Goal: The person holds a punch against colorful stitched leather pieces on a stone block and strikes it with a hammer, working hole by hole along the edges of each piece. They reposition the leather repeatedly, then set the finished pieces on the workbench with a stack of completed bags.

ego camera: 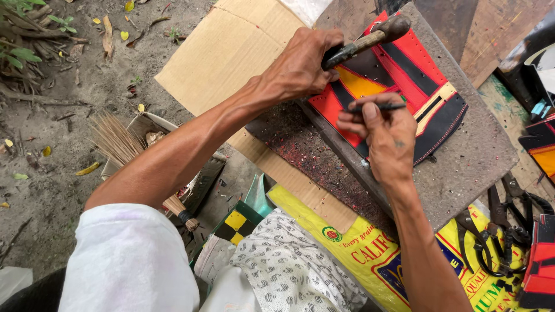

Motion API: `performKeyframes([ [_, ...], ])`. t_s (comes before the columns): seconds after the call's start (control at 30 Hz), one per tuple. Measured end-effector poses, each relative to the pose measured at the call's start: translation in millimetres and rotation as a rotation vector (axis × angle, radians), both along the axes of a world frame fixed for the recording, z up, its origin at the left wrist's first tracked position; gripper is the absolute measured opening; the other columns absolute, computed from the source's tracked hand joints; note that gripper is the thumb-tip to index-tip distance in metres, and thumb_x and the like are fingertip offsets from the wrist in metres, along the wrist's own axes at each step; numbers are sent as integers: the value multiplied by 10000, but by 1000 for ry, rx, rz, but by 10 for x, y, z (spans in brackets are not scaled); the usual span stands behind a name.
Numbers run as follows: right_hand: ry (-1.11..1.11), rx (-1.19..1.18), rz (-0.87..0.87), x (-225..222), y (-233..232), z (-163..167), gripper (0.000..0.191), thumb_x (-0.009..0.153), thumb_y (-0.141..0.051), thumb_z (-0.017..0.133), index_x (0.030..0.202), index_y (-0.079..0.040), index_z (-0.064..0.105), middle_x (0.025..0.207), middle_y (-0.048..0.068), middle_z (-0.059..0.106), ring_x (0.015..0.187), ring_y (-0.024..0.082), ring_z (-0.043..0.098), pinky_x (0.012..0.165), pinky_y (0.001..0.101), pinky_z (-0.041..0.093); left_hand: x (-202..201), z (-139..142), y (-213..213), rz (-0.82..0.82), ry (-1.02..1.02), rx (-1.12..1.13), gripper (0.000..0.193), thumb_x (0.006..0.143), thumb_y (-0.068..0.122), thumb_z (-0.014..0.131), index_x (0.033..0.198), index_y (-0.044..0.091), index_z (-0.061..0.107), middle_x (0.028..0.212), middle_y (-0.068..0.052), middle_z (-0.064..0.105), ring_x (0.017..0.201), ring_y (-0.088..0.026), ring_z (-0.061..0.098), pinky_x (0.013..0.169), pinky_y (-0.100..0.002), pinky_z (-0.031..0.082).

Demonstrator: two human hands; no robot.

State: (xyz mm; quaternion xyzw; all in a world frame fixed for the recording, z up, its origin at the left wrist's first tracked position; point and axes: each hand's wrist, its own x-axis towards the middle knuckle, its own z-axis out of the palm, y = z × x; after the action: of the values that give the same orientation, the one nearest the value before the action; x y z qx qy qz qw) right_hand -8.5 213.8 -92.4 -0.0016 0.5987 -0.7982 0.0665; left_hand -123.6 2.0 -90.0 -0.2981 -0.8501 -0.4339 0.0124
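Nearest, the right hand pinches a thin dark punch upright on a red, black and yellow leather piece at one o'clock, while the left hand grips what looks like a hammer.

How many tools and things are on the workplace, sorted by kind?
Hammers: 1, in the left hand, hammer
Thin punches: 1, in the right hand, punch
Red, black and yellow leather pieces: 3 (worked piece)
Scissors or pliers heap: 1
Brooms: 1
Total: 7
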Motion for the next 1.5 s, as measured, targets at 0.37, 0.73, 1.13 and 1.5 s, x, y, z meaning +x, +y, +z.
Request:
performKeyframes([
  [0.37, 248, 432, 59, -252, -249, -36, 203, 1127, -160, 581, 1086, 38, 601, 965, 76, 683, 928, 141, 725, 857, 326, 646, 36, 30, -14, -35, 100, 40, 280, 732, 0, 786, 938, -31, 598, 766, -226, 580, 718, -415, 609, 638, -461, 455],
  [0.73, 270, 590, 154, -323, -258, 120, 179, 1109, -122, 577, 1018, 30, 602, 918, 61, 747, 874, 109, 749, 792, 278, 662, -19, 156, -115, 19, 84, -46, 212, 911, 90, 762, 990, -14, 595, 817, -210, 602, 732, -367, 599, 693, -453, 476],
  [1.13, 364, 615, 134, -342, -284, 69, 126, 1100, -76, 600, 1031, 29, 602, 887, 67, 731, 873, 120, 767, 760, 261, 657, 598, 1080, -639, 229, 50, -228, 334, 1086, 297, 675, 1068, -28, 601, 794, -200, 617, 680, -332, 597, 649, -471, 454],
  [1.5, 431, 695, 94, -326, -317, 38, 137, 1102, -84, 647, 1008, 11, 618, 806, 68, 711, 777, 121, 719, 689, 272, 588, 924, 1352, -643, 230, -64, -274, 406, 1062, 353, 672, 942, -30, 611, 594, -174, 563, 502, -309, 542, 522, -455, 427],
])
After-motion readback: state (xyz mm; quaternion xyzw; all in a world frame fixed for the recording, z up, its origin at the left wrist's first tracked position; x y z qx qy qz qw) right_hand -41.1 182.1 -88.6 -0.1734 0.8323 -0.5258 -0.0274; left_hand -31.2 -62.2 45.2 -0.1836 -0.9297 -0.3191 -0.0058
